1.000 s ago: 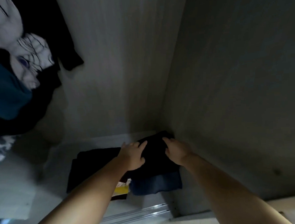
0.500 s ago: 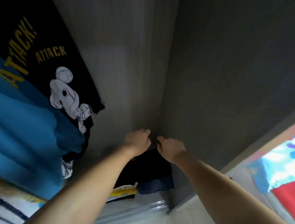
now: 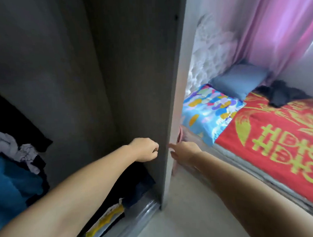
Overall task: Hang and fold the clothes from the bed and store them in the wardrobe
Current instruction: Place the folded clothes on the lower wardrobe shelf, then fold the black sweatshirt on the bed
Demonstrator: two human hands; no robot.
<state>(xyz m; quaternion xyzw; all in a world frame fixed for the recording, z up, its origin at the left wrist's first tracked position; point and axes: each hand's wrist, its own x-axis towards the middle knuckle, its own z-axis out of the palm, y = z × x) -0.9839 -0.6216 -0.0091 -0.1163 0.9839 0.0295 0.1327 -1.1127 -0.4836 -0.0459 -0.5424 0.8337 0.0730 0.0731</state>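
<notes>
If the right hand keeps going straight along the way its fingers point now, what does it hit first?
Most likely the front edge of the wardrobe side panel. The right hand has its fingers stretched toward it, tips almost at the edge. Depth is unclear, so they could slip just past the panel's outer face.

Bed (image 3: 272, 168) with red cover, dark clothes (image 3: 283, 95), blue pillow (image 3: 240, 80), colourful pillow (image 3: 211, 112)
</notes>
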